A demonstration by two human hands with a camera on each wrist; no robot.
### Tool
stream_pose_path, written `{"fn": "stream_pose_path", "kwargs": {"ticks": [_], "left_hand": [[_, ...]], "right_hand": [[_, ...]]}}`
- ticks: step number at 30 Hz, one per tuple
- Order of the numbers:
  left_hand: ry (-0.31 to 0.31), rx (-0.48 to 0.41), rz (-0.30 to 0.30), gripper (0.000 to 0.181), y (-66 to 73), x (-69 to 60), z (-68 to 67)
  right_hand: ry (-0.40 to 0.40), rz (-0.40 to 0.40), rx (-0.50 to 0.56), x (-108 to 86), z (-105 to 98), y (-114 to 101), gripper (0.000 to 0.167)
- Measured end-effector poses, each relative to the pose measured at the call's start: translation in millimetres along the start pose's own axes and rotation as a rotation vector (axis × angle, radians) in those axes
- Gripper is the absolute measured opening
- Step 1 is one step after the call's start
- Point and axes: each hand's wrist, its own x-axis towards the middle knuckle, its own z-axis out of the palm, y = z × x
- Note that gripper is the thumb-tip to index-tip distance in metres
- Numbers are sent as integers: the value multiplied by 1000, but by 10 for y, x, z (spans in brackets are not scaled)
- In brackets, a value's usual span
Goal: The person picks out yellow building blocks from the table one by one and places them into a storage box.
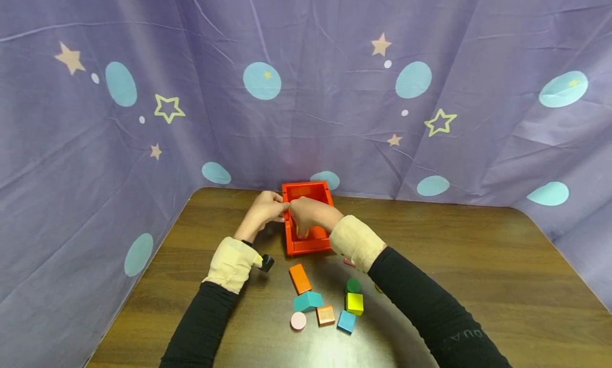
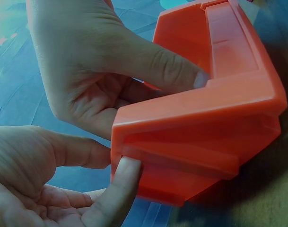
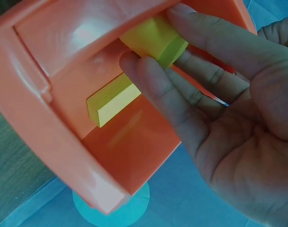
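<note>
Yellow block point(image 3: 153, 39) pinched in right hand point(image 1: 309, 213) (partly hidden by fingers); left hand point(image 1: 265, 207) grips red bin point(image 1: 309, 246).

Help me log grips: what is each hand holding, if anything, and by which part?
Right hand: a yellow block, pinched by its sides. Left hand: touches the bin's outer side; I can't tell if it grips.
</note>
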Motion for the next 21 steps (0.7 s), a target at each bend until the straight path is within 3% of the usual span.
{"fn": "stream_pose_path", "kwargs": {"ticks": [21], "left_hand": [[-16, -39, 4, 25, 5, -14, 0]], "right_hand": [[-37, 84, -22, 55, 67, -21, 16]]}}
